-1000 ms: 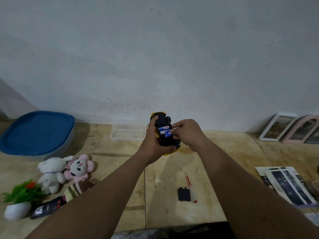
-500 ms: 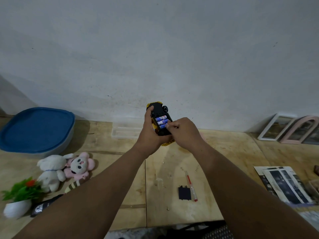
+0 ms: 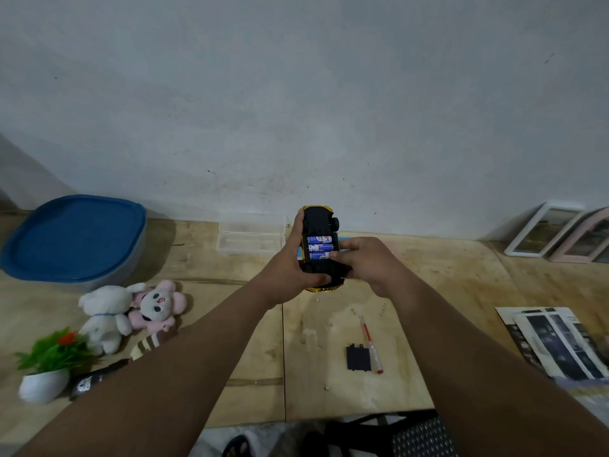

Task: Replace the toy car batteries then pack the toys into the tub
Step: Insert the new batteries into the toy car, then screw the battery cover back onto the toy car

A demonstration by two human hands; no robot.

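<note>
Nearest me on the plywood floor [image 3: 250,351] lie the black battery cover [image 3: 358,357] and, just beside it, the small red-handled screwdriver [image 3: 370,346], both untouched. To my left sit the white plush [image 3: 105,308] and pink plush [image 3: 158,301], waiting to be packed.

Further out, my left hand [image 3: 290,265] is wrapped tight around the toy car [image 3: 321,249], held belly-up off the floor with its battery bay open and three blue batteries [image 3: 319,248] side by side inside. My right hand [image 3: 365,263] has its fingers curled together, fingertips pressing on the nearest cell.

I judge the risk is here: a cell not fully seated could spring out, or sit reversed, and I cannot read polarity from this view. The loose cover screws are too small for me to find.

Farthest left, against the wall, the blue-lidded tub [image 3: 75,235] is closed.
</note>
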